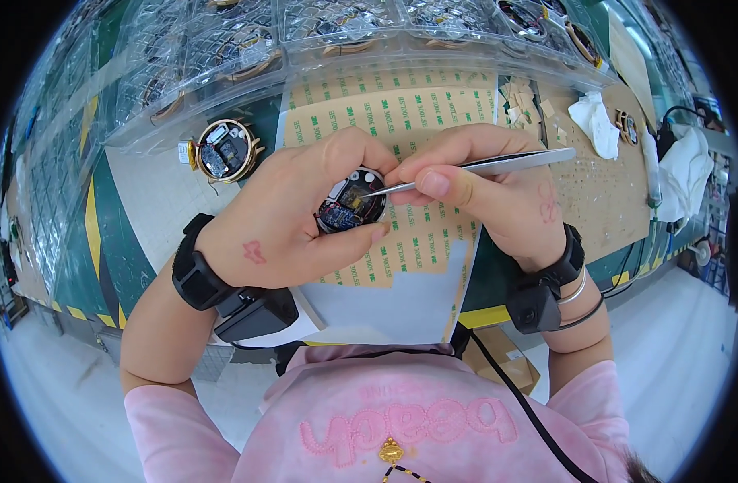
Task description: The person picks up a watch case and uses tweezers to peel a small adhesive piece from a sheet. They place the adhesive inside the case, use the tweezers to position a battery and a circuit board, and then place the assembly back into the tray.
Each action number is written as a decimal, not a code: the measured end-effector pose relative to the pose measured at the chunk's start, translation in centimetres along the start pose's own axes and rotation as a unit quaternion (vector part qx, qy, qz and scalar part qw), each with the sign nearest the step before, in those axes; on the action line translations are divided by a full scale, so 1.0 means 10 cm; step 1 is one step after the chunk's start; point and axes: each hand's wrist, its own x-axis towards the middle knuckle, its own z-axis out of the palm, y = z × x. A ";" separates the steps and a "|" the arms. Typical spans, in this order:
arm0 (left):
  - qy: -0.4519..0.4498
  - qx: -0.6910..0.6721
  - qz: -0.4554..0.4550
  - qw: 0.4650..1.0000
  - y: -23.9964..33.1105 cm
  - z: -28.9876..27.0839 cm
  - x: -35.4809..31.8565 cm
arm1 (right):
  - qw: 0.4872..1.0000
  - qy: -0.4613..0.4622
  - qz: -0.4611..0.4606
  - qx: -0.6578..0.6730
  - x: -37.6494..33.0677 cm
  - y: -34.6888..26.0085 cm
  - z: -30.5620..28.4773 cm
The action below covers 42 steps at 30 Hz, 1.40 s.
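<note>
Thumb and fingers of my left hand (pixel 292 197) are closed round the rim of a round watch case (pixel 352 201) whose inside faces up, showing a dark circuit board and white parts. My right hand (pixel 486 189) pinches silver tweezers (pixel 506 163). Their tips reach into the case and meet or hover just over a small yellowish spot on the board; contact is too fine to tell. Beneath both hands lies a tan adhesive backing sheet (pixel 421 233) with green print. To the left, a second open watch case (pixel 225 150) with a gold rim rests on a pale sheet.
Clear plastic trays (pixel 345 48) holding several watch cases span the far side. At right, a brown board (pixel 602 209) carries small tan pieces (pixel 523 105), a white crumpled cloth (pixel 594 125) and a gold watch part (pixel 626 127). Another white cloth (pixel 683 173) lies at the far right.
</note>
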 end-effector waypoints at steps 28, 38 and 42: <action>0.005 0.000 0.000 1.000 -0.06 0.03 -0.06 | 0.997 -0.015 -0.067 -0.037 -0.02 0.11 0.04; -0.011 0.001 0.005 1.000 -0.05 0.02 -0.05 | 0.996 -0.033 -0.069 -0.039 -0.01 0.10 0.01; -0.012 0.001 0.008 1.000 -0.05 0.02 -0.05 | 0.998 -0.031 -0.040 -0.033 -0.02 0.05 0.02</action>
